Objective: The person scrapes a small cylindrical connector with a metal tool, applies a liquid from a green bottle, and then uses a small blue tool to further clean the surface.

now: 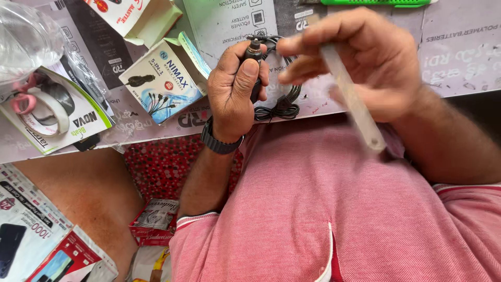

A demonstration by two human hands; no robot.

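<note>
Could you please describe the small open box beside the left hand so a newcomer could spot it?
On the grey worktop, look just beside the left hand gripping a black plug. The small box lies there tilted, flap open. Unlike neighbouring packages, it is white and blue, picturing black cables.

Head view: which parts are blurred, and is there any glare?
Head view: the right hand and the pale flat tool it holds are smeared by motion; the left hand gripping the black plug is sharp; the clear plastic at top left shows soft glare.

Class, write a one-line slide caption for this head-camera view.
Left hand grips a black plug with coiled cable; right hand holds a blurred flat strip.
</note>
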